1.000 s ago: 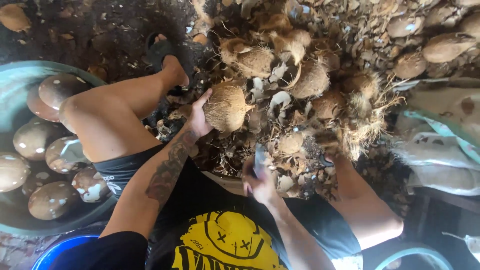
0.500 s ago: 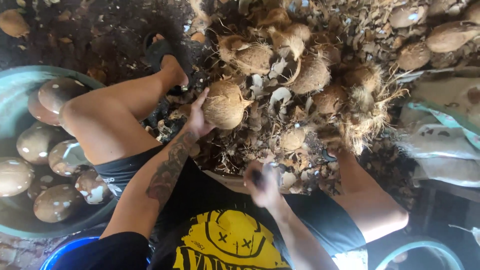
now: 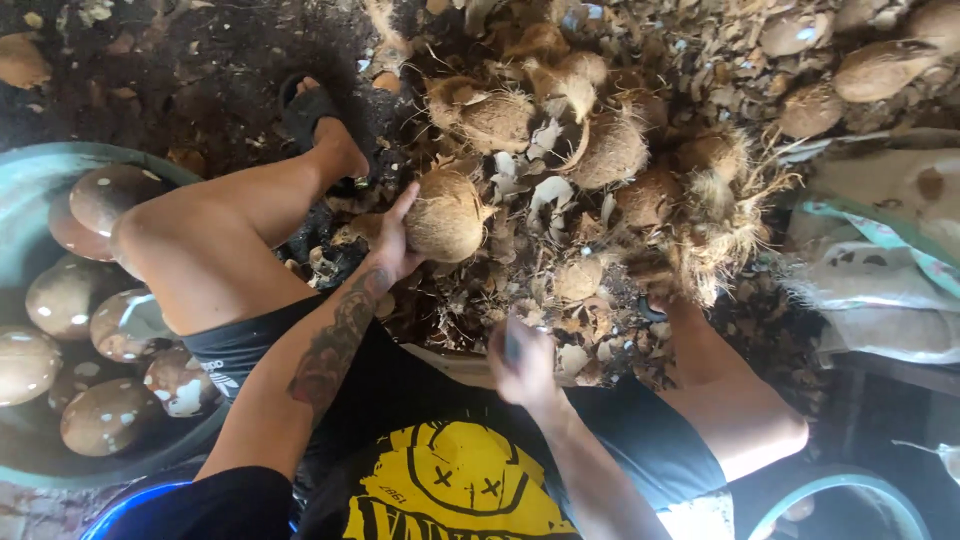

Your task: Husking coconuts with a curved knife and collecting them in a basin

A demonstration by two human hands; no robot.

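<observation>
A husked coconut is held against the near edge of the husk pile, gripped from its left side by the left hand, whose fingers are spread around the shell. The right hand is closed on a blurred tool, probably a blade, just below the pile's near edge. To the left of the pile, beyond the bent knee, a green basin is seen with peeled coconuts lying in water.
</observation>
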